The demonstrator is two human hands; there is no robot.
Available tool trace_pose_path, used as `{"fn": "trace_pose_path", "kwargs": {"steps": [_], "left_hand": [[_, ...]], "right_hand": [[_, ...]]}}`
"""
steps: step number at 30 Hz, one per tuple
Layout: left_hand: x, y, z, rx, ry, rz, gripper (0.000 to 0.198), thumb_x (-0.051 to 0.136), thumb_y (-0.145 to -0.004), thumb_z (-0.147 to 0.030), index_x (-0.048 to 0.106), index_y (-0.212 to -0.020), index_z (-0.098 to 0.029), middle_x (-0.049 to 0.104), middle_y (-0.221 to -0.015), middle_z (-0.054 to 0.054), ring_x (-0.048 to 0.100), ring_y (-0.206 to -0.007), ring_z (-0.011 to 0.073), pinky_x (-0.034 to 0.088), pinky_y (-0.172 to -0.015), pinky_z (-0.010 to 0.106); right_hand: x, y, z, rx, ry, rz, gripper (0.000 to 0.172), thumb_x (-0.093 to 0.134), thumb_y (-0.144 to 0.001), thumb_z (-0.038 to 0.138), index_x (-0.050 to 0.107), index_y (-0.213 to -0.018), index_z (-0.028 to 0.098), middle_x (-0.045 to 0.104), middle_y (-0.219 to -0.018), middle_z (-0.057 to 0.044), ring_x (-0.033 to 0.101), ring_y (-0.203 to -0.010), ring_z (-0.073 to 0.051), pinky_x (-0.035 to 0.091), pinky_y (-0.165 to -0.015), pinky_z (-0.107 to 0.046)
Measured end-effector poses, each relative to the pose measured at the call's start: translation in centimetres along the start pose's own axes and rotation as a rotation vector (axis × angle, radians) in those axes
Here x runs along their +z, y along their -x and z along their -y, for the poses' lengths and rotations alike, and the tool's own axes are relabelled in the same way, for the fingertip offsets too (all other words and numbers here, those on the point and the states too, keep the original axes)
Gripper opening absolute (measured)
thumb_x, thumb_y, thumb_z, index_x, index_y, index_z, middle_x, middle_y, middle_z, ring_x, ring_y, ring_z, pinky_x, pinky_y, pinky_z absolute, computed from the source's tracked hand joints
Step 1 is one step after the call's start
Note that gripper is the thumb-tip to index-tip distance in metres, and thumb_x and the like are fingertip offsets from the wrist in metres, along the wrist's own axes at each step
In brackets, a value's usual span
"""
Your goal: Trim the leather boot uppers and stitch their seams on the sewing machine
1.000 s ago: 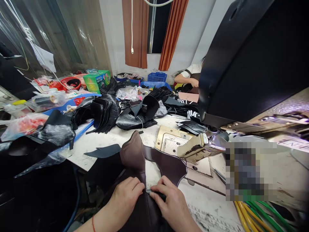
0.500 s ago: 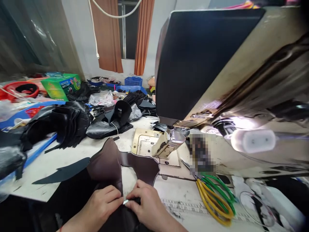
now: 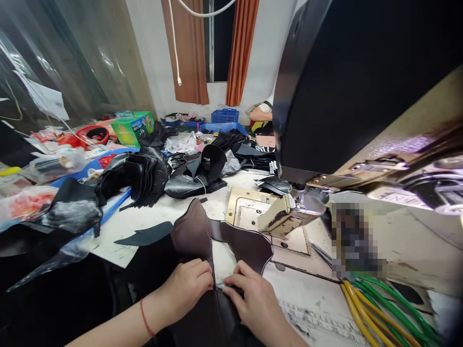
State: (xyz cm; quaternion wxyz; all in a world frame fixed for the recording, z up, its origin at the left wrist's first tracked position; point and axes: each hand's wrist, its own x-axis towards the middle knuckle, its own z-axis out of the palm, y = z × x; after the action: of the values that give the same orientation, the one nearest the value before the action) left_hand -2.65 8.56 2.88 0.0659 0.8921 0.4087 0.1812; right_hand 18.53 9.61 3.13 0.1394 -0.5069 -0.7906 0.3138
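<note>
A dark brown leather piece (image 3: 193, 226), curved like a shoe upper with a gap in its middle, lies at the table's front and drops over the edge. My left hand (image 3: 191, 289), fingers closed, pinches its edge left of the gap. Just opposite, my right hand (image 3: 253, 299) is closed around a small tool with a pale, shiny tip (image 3: 220, 286); its kind is mostly hidden by the fingers. The tip touches or nearly touches the leather beside my left fingertips. Beyond the leather sits the sewing machine's metal plate (image 3: 246, 207).
The sewing machine head (image 3: 347, 86) overhangs the right side. Scissors with green and yellow handles (image 3: 361, 308) lie at right, by a printed ruler scale (image 3: 318, 320). Black leather pieces (image 3: 137, 173) are stacked at left. A green box (image 3: 132, 129) and another person's arm (image 3: 261, 113) are farther back.
The view has swung left, so everything sits farther right in the picture. Both hands stay at the same part of the leather, and the small tool's shiny tip shows less.
</note>
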Motion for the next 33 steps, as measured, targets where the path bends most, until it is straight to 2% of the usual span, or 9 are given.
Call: {"fn": "trace_pose_path", "kwargs": {"steps": [11,17,22,28,33], "left_hand": [[0.2,0.1,0.2,0.011,-0.033,0.028,0.021,0.049,-0.098,-0.014,0.055,-0.079,-0.018,0.062,-0.079,0.0,0.052,-0.067,0.0148,0.037,-0.054,0.025],[-0.4,-0.1,0.1,0.036,-0.047,0.058,0.019,0.048,-0.098,-0.013,0.058,-0.083,-0.018,0.062,-0.082,0.0,0.052,-0.068,0.0149,0.036,-0.052,0.025],[-1.0,-0.5,-0.1,0.077,-0.079,0.08,0.013,0.052,-0.099,-0.017,0.062,-0.104,-0.024,0.062,-0.086,-0.001,0.052,-0.071,0.0159,0.03,-0.05,0.027],[-1.3,-1.2,0.2,0.17,-0.111,0.141,0.012,0.056,-0.097,-0.019,0.063,-0.087,-0.02,0.062,-0.082,-0.003,0.051,-0.071,0.0153,0.029,-0.048,0.03],[-1.9,-1.4,0.6,0.317,-0.161,0.19,0.024,0.051,-0.098,-0.014,0.058,-0.075,-0.017,0.058,-0.075,-0.001,0.046,-0.065,0.0159,0.026,-0.046,0.033]], "right_hand": [[0.1,0.0,0.5,0.024,0.072,-0.002,0.019,0.056,-0.091,0.022,0.075,-0.091,0.026,0.061,-0.091,-0.001,0.065,-0.079,-0.017,0.046,-0.067,-0.03],[0.4,0.1,0.5,0.022,0.078,0.003,0.018,0.057,-0.089,0.021,0.074,-0.087,0.026,0.059,-0.092,-0.002,0.063,-0.08,-0.018,0.044,-0.067,-0.032],[0.3,0.0,0.5,0.022,0.009,0.007,0.017,0.059,-0.089,0.022,0.075,-0.089,0.03,0.058,-0.09,0.001,0.063,-0.078,-0.016,0.044,-0.067,-0.03],[0.2,0.1,0.4,0.047,-0.08,0.006,0.016,0.061,-0.088,0.022,0.076,-0.09,0.027,0.06,-0.09,0.0,0.063,-0.08,-0.016,0.045,-0.071,-0.03],[-0.4,-0.3,0.8,0.088,-0.099,0.031,0.013,0.066,-0.084,0.02,0.077,-0.087,0.025,0.062,-0.088,-0.001,0.064,-0.083,-0.018,0.043,-0.073,-0.031]]}}
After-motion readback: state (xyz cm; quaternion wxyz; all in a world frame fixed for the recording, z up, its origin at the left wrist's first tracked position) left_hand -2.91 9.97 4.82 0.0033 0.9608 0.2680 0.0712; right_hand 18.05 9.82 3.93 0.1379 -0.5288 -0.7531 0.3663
